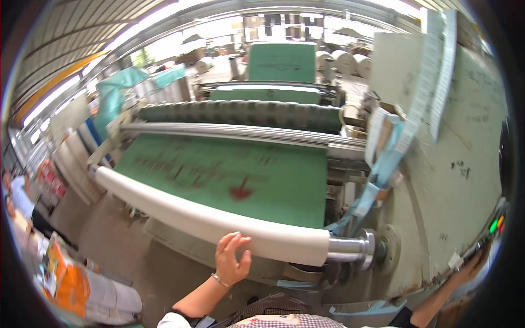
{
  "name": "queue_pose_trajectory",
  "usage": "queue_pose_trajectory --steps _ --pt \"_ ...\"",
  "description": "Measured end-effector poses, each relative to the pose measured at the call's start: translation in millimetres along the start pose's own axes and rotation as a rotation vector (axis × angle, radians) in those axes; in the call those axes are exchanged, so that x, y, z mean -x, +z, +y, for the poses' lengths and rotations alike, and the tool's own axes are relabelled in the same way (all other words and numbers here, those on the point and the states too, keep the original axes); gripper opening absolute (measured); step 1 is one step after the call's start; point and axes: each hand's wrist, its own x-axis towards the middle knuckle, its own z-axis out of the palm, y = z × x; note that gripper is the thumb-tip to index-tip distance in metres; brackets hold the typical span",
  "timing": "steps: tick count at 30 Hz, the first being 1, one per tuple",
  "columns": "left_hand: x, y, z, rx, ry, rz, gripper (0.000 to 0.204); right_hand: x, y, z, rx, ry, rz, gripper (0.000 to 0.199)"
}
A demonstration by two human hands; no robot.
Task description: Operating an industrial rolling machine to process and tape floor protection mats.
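Observation:
A white roll lies across the front of a large machine on a metal shaft. Green sheet with dark red printing, blurred, runs from the machine down to this roll. My left hand is at the roll's lower front side, thumb and fingers apart, nothing in it; whether the fingertips touch the roll I cannot tell. My right hand reaches to the far right, beside a control panel with green, red and orange lights; its fingers are mostly lost in the dark rim.
Behind the sheet sit a steel bar and a dark roller. Light blue strips hang at the machine's pale side housing. An orange-and-white bag stands at lower left. People are at the far left.

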Motion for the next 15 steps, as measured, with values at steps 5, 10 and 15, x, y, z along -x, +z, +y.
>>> queue_pose_trajectory --steps 5,10,15 --pt "3 3 0 0.016 0.036 0.057 0.054 -1 0 -12 -0.071 -0.013 0.015 0.038" --pt "3 -1 0 0.077 0.016 0.053 0.053 -1 -1 -13 -0.109 -0.005 0.008 0.039" --pt "11 -3 -8 0.102 -0.035 0.068 0.053 0 1 -11 -0.085 -0.01 0.009 0.037"
